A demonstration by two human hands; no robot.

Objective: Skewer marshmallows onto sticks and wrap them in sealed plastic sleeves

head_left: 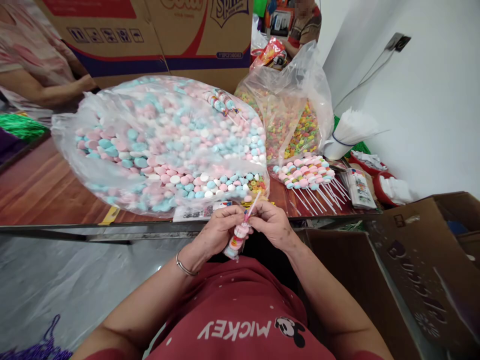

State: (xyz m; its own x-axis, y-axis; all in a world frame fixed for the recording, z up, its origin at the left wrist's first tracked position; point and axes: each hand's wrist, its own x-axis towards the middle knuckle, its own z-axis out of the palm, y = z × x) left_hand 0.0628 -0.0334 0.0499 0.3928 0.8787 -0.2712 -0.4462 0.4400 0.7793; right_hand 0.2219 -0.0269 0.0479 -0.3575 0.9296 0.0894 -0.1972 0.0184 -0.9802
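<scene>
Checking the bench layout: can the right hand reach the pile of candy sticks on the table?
Probably yes. The pile lies just ahead and right of the right hand, nothing between them, though that hand and the left hand now pinch one candy stick.

Bright, even indoor light, soft shadows; wide-angle bending at the edges, slight blur up close.

Tabletop point(45, 190) bearing a candy bag point(168, 145), a ring-candy bag point(296, 125), laid skewers point(305, 172) and bundled sticks point(348, 132) at right; cardboard box point(150, 45) behind.
</scene>
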